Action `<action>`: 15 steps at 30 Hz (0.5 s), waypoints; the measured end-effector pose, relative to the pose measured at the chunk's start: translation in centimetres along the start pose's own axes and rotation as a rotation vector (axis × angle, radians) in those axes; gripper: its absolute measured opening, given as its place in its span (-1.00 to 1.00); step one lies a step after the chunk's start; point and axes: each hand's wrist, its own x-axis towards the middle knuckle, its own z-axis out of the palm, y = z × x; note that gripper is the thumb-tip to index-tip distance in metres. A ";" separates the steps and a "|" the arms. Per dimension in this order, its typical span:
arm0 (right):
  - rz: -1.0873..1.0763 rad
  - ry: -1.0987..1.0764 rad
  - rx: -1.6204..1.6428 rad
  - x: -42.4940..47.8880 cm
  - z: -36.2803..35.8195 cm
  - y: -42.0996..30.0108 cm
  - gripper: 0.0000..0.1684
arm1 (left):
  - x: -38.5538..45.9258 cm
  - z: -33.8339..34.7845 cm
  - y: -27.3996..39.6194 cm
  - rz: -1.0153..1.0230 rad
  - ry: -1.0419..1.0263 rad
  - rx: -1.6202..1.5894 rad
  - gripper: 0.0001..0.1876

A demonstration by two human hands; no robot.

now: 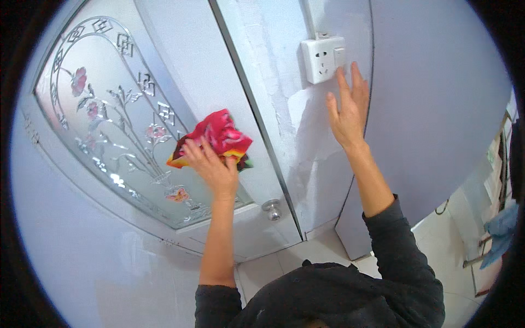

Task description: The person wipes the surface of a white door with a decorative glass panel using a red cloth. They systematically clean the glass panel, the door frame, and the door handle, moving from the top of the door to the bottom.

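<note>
My left hand (211, 170) presses a crumpled red, yellow and dark patterned cloth (223, 137) against a white door, near the edge of its decorated glass panel (127, 143). The fingers lie spread on the cloth; whether they grip it cannot be told. Below and to the right of that hand is a round metal door knob (272, 210). My right hand (350, 108) is raised with fingers apart and holds nothing. Its fingertips are at the lower right corner of a white wall socket with a switch (324, 60); whether they touch it is unclear.
A smooth pale grey panel (430, 102) stands right of my right hand. A dark seam runs along the door's right edge. Pale floor tiles (262, 266) lie below. At the far right a blue cloth (501, 229) hangs by a metal bar.
</note>
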 end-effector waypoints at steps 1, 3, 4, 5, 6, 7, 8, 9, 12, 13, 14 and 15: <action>-0.049 0.006 0.057 -0.2 -0.2 -0.4 -0.30 | -0.1 0.2 0.5 0.003 0.003 0.012 -0.19; -0.147 0.018 0.158 -1.3 -0.9 -1.5 -0.32 | -0.3 0.5 1.7 -0.007 0.018 -0.026 -0.18; -0.189 -0.029 0.250 -1.7 -1.6 -3.1 -0.30 | -0.1 0.8 2.3 -0.014 0.029 -0.035 -0.18; -0.283 -0.096 0.356 -2.4 -1.4 -4.6 -0.30 | 0.3 1.1 2.8 -0.023 0.040 -0.042 -0.18; -0.372 -0.160 0.467 -2.9 -1.3 -6.3 -0.31 | 0.7 1.1 3.1 -0.023 0.065 -0.051 -0.18; -0.496 -0.184 0.510 -3.3 -0.4 -7.4 -0.33 | 1.5 1.2 3.5 0.013 0.080 -0.049 -0.19; -0.588 -0.228 0.521 -3.1 0.1 -8.6 -0.36 | 2.6 1.1 3.8 0.050 0.095 -0.046 -0.20; -0.593 -0.242 0.514 -3.2 1.2 -9.6 -0.36 | 3.6 1.1 3.7 0.093 0.106 -0.042 -0.21; -0.566 -0.292 0.446 -2.0 5.6 -11.0 -0.32 | 6.7 0.6 3.4 0.142 0.160 0.021 -0.32; -0.575 -0.236 0.443 -1.2 6.1 -11.5 -0.32 | 7.7 -0.1 3.5 0.144 0.171 0.020 -0.34; -0.583 -0.180 0.438 -0.2 6.3 -12.0 -0.31 | 8.4 -0.1 3.1 0.142 0.188 0.040 -0.35; -0.585 -0.110 0.428 0.9 6.4 -12.5 -0.31 | 9.7 -0.1 2.7 0.155 0.212 0.056 -0.36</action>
